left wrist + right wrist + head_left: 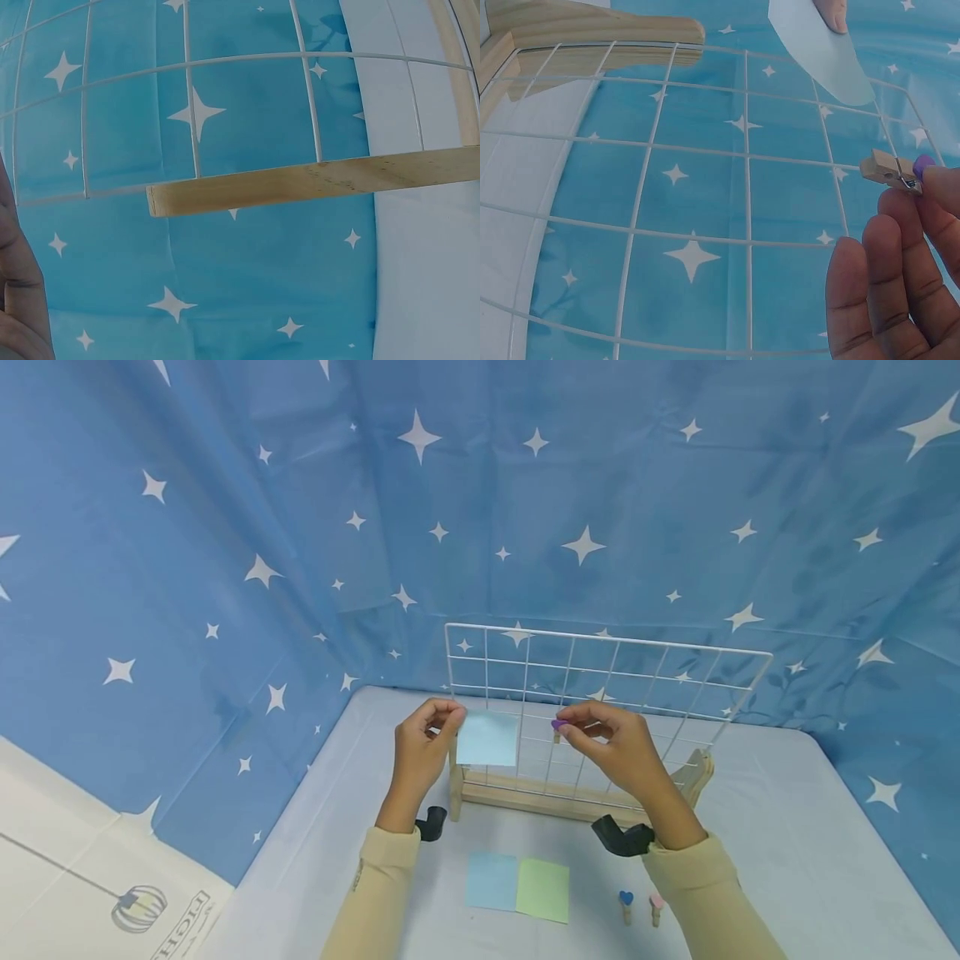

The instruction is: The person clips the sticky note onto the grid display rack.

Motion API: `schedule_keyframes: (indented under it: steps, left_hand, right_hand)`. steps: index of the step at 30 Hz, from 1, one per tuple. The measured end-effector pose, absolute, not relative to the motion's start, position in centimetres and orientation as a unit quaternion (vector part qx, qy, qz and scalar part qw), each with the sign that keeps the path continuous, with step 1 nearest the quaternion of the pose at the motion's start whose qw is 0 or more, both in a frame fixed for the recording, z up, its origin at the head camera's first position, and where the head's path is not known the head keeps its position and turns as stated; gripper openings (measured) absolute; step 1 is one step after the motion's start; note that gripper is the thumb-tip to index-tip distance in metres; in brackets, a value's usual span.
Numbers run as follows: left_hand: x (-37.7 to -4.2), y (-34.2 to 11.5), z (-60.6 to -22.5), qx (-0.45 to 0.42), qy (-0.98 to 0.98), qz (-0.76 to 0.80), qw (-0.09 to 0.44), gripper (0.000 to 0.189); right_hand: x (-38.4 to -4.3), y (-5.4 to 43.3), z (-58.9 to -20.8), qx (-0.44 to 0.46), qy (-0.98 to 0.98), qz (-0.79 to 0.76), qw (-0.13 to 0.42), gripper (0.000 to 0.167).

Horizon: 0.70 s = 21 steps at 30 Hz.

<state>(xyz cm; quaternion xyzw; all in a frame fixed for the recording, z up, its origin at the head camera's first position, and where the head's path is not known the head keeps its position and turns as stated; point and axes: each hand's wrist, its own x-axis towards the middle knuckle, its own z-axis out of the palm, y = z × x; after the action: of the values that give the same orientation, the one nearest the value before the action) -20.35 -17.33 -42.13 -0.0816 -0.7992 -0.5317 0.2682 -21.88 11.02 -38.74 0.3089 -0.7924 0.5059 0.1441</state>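
Observation:
In the head view my left hand [427,739] pinches the left edge of a light blue paper square [487,739], which overlaps the left part of a white wire grid [609,670]. Between thumb and fingers of my right hand [618,743] is a small wooden clothespin [889,169] with a purple top [924,163]. Its jaws point away from the fingertips, toward the grid, in the right wrist view. Only part of the left hand [19,285] shows at the edge of the left wrist view; the paper is outside that view.
The grid stands in a wooden base [555,799] on a white table [772,860]. A blue paper square [491,881] and a green one [543,890] lie in front. To their right are clothespins with a blue heart [626,900] and a pink heart [657,903]. A starry blue curtain [480,485] hangs behind.

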Motion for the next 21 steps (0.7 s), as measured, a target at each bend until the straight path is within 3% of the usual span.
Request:
schedule_keyframes:
  steps: [21]
  left_hand:
    - [-21.6,-16.7,-41.7,-0.11,-0.786,-0.538,0.282,0.014]
  right_hand:
    - [-22.3,10.5,-37.5,0.312,-0.813,0.468,0.149,0.011]
